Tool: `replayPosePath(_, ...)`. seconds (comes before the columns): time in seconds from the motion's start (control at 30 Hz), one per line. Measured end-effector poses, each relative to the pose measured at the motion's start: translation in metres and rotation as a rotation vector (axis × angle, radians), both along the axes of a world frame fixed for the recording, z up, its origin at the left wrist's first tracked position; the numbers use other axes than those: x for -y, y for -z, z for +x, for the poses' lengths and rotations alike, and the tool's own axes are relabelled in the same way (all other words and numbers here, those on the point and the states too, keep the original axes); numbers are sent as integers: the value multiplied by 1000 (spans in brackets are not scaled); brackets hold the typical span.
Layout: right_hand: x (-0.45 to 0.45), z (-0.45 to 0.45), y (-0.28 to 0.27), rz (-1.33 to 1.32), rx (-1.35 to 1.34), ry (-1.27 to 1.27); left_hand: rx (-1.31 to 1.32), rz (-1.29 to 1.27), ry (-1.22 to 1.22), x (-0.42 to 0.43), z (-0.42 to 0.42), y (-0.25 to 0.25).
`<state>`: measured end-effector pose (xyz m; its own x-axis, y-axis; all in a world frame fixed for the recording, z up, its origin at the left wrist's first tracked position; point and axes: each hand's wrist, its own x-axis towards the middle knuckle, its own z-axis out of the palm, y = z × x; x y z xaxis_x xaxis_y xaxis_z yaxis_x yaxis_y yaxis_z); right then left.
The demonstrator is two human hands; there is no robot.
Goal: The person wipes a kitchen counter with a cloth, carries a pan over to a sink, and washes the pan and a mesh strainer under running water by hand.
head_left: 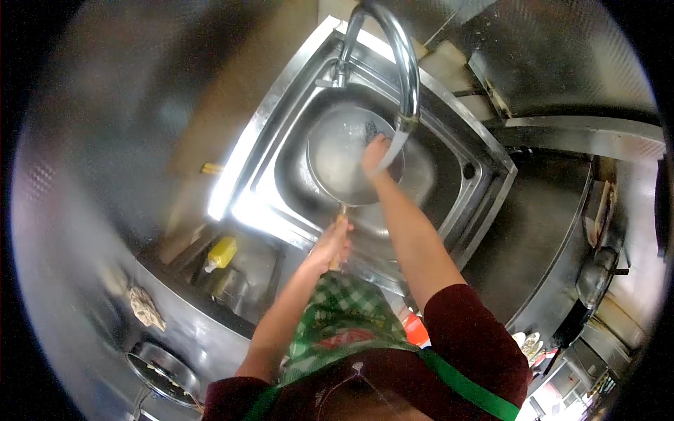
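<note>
Clasping the handle (342,212) with the left hand (330,247), reaching with the right hand (377,154), grip unclear, to a dark scourer (371,128) inside the pan (330,158), in the sink (442,175) under the tap (409,77). Likely stiff, slick, heavier with water; best held by the handle.

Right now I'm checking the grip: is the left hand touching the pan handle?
Touching: the head view shows the left hand wrapped around the handle.

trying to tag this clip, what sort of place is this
Likely a commercial kitchen's washing area: a metal sink with a gooseneck faucet, a pan being scrubbed under running water, and a checked apron.
</note>
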<state>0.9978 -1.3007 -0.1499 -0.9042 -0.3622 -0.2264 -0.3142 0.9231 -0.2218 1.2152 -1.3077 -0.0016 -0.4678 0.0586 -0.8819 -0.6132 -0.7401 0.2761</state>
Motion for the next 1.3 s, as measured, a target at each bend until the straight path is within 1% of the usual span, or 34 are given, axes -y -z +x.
replayPosePath(0.07,7,2,-5,-84,15,90,-7,-53,55,3,1,2)
replayPosePath(0.1,14,-2,1,-270,200,199,-14,-79,82,3,1,3)
replayPosePath(0.13,22,-8,15,-454,385,305,-12,-62,61,1,2,6)
replayPosePath(0.23,59,-8,94,-702,572,420,-42,90,113,12,3,10)
replayPosePath(0.27,70,5,77,-677,544,348,-45,73,97,14,1,8)
replayPosePath(0.33,67,32,28,-647,452,-28,-60,9,121,25,-1,15)
replayPosePath(0.37,50,54,-12,-620,389,-324,-65,-11,134,26,-1,17)
replayPosePath(0.43,14,47,-46,-339,742,-731,-57,-22,124,43,-6,9)
replayPosePath(0.5,-22,11,-44,-138,744,-1100,-51,-44,132,56,-2,2)
replayPosePath(0.53,-36,-14,-36,-315,846,-891,-50,-57,141,60,0,1)
replayPosePath(0.6,-24,-57,-6,-22,398,-998,-56,-76,177,66,0,-2)
replayPosePath(0.63,-11,-68,13,103,31,-1193,-61,-81,206,67,-1,-2)
replayPosePath(0.67,2,-78,30,220,-379,-1317,-63,-83,237,68,-2,-2)
replayPosePath(0.7,14,-73,44,-22,-578,-1389,-51,-87,255,69,-3,-4)
replayPosePath(0.73,35,-56,9,-383,364,-1125,-36,-91,278,71,-3,-5)
replayPosePath(0.8,69,-41,-10,-573,253,-1436,-21,-108,318,77,-4,-1)
replayPosePath(0.87,62,-59,-87,-630,-301,-1733,-26,-130,343,83,-4,4)
replayPosePath(0.9,53,-73,-33,-561,162,-1427,-21,-112,299,84,-5,2)
replayPosePath(0.93,45,-85,18,-581,521,-1012,-14,-99,250,87,-4,-2)
replayPosePath(1.0,-4,-74,-26,-426,165,-1088,-1,-75,197,88,0,-4)
replayPosePath(1.07,-47,-50,8,-60,-212,-1191,-5,-57,175,85,-1,3)
replayPosePath(1.13,-79,-3,39,-220,130,-941,-1,-12,156,85,-3,3)
replayPosePath(1.2,-40,35,-6,-269,481,-779,7,-9,162,86,-4,2)
replayPosePath(1.23,-4,47,-43,-93,641,-749,13,-24,190,86,-5,1)
replayPosePath(1.3,33,64,-30,-495,218,-666,22,-70,261,83,-5,1)
